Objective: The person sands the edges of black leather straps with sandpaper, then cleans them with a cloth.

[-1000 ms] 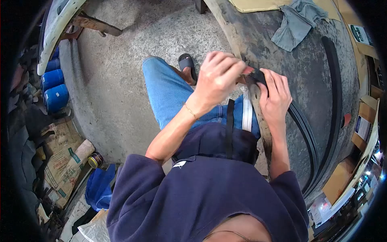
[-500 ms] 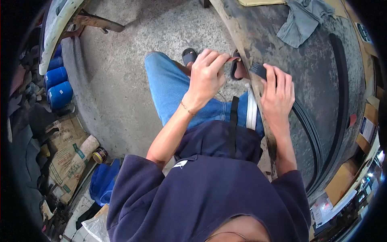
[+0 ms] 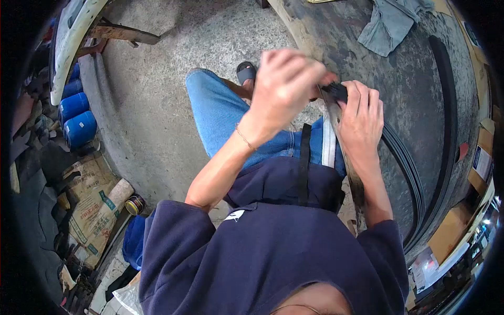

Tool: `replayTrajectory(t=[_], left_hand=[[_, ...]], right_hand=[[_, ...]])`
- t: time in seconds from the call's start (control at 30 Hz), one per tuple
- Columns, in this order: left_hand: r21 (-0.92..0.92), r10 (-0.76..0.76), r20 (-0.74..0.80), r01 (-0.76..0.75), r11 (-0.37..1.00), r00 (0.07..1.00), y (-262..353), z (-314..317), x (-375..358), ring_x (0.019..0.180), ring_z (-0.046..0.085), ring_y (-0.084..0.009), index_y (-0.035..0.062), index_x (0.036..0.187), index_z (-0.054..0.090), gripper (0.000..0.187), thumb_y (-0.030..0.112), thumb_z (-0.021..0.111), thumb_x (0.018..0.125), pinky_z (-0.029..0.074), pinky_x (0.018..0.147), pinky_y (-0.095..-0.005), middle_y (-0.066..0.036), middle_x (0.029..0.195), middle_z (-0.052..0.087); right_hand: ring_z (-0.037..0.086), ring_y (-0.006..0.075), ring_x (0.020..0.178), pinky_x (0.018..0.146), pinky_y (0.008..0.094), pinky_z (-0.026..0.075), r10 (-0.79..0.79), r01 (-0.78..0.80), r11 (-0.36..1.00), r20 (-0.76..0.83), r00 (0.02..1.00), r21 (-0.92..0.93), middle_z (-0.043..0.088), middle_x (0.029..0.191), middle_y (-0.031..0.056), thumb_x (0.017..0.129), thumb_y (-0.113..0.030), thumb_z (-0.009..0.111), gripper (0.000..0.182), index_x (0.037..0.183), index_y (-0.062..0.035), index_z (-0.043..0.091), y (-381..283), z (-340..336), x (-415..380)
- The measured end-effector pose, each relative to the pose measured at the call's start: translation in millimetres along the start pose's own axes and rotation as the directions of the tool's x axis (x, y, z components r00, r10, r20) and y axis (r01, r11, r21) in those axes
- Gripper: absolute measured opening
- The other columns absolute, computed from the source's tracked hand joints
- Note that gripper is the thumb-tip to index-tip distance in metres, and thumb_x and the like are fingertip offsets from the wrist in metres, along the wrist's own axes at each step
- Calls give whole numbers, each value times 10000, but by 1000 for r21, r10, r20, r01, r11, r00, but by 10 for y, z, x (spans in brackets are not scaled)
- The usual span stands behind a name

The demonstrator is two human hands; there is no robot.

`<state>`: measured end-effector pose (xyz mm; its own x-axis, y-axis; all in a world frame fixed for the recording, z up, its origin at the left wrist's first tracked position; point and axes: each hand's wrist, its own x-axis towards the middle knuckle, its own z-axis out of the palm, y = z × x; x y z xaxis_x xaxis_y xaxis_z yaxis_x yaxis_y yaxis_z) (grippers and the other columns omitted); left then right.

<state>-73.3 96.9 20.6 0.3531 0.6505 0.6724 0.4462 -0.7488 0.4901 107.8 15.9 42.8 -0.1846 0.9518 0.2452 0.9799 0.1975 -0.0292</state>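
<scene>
My left hand (image 3: 286, 92), blurred by motion, is closed on a small reddish piece (image 3: 328, 79) whose kind I cannot make out. It is at the bench edge, beside the front ends of a bundle of thin black strips (image 3: 336, 93). My right hand (image 3: 361, 118) is closed over those strips just behind their ends, pressing them at the edge of the worn workbench (image 3: 362, 65). Behind my right hand the bundle curves back along the bench top towards me. Whether the reddish piece touches the strip ends is hard to tell because of the blur.
A long black strip (image 3: 447, 105) curves along the bench's right side. A grey cloth (image 3: 386, 29) lies at the far end. Cardboard (image 3: 451, 231) lines the right. On the left are blue rolls (image 3: 79, 126), a printed sack (image 3: 92, 210) and a small tin (image 3: 135, 204).
My left hand has moved right and slightly up with the reddish piece, closer to the strip ends. My right hand stays on the strips, almost unmoved.
</scene>
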Motion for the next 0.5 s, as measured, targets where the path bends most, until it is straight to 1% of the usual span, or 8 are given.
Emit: replayTrajectory(t=[0.03,0.1,0.13,0.2,0.23,0.3,0.4,0.5], left_hand=[[-26,21,12,-21,999,1000,54,49,-30,862,618,-220,100,939,694,258,-13,693,707,452,792,-387,-6,849,671],[126,-150,180,128,984,972,-35,-11,-94,887,623,-221,93,942,698,250,-10,687,715,458,803,-385,-14,853,675],[122,-132,176,111,986,975,-51,-5,-65,887,623,-221,93,942,698,250,-10,687,715,458,803,-385,-14,853,675],[12,-189,180,190,982,965,48,-80,-67,832,632,-264,39,937,734,296,-91,659,682,496,761,-379,-62,840,687],[-92,-81,15,82,992,997,124,-31,12,799,607,-273,33,949,736,304,-99,656,688,497,723,-388,-68,819,672],[-38,-166,144,173,984,976,156,-10,-39,820,621,-264,33,965,734,324,-106,652,684,506,720,-382,-73,835,686],[78,-225,189,214,974,956,57,-62,-82,824,623,-260,30,978,726,341,-113,649,677,504,724,-376,-76,856,684],[-57,-85,41,87,995,996,217,-23,-58,843,626,-259,40,992,724,371,-114,647,664,491,719,-383,-60,896,687]], right_hand=[[603,256,1016,809,383,496,1,-1,1000,5,1000,-6,615,1164,67,755,-117,785,547,1251,-52,564,-1,0,0],[607,257,1014,806,385,498,-17,17,1000,-12,1000,12,619,1161,67,756,-119,781,540,1247,-51,568,-2,9,-12],[610,257,1013,804,386,499,-19,20,1000,-33,999,15,623,1158,67,757,-120,777,532,1243,-50,572,18,26,-5],[612,259,1010,803,387,501,-14,13,1000,-33,999,-7,627,1155,66,759,-127,775,520,1235,-50,578,29,38,-40],[615,261,1006,802,387,502,-19,19,1000,-38,999,-25,631,1152,65,761,-133,772,508,1226,-51,584,26,57,-17],[618,261,1005,810,384,505,-6,6,1000,-53,999,-4,634,1148,67,799,-145,738,444,1208,-47,595,-13,31,-9],[617,264,999,808,393,504,-15,16,1000,-45,999,8,631,1136,73,805,-136,732,441,1214,-50,593,9,19,1],[614,268,1009,806,399,503,-16,16,1000,-59,998,7,630,1144,72,777,-134,757,493,1232,-53,586,12,39,-11]])
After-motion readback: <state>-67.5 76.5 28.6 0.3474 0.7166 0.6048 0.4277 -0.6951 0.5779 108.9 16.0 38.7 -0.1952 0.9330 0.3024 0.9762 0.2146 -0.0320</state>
